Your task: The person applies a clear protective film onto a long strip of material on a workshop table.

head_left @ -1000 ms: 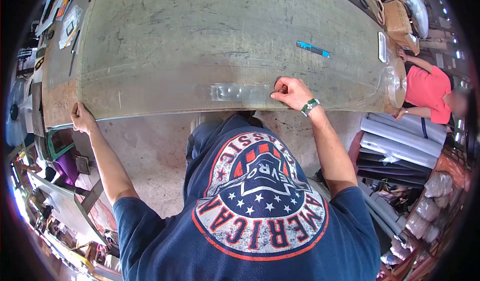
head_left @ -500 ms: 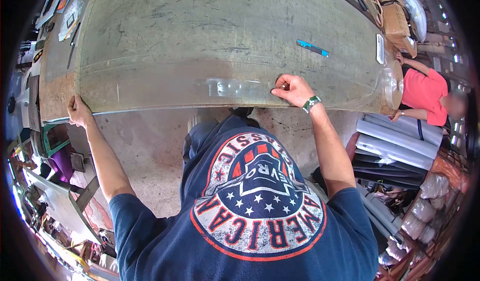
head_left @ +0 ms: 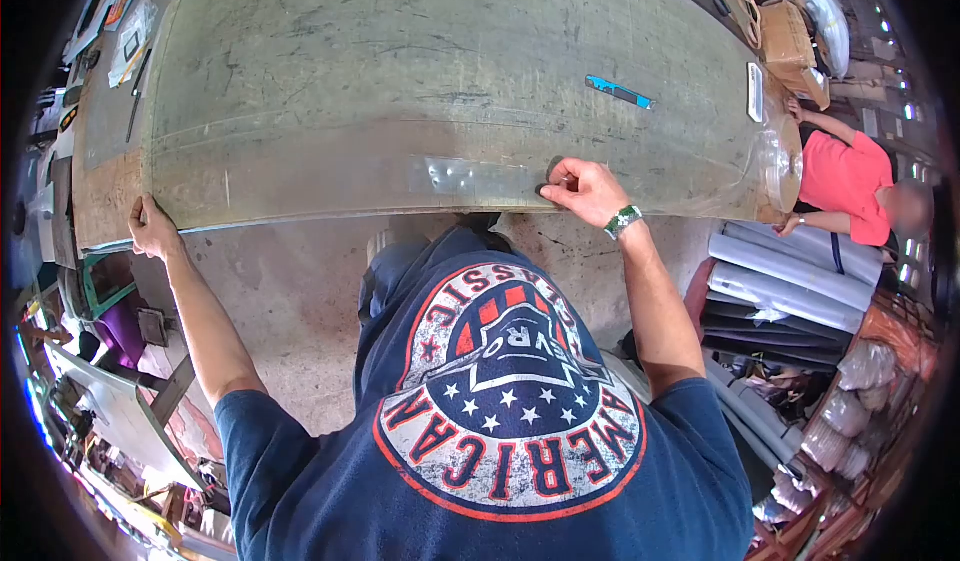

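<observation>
Along the near edge of the worktable lies a strip of clear plastic film, visible mainly by its glare. At the table's front left corner, my left hand is closed in a pinch on the film's edge. My right hand rests over the strip right of centre, thumb and fingers drawn together; what lies between the fingertips is too small to make out. Beyond it on the tabletop is a blue utility knife.
A co-worker in a pink shirt stands at the right end, hands by a round of clear plastic. Cardboard boxes sit at the back right. Silvery rolls lie below right. A plastic bag rests at the left.
The view has shifted slightly, moving everything a little to the left. Both hands stay at about the same places along the table edge.
</observation>
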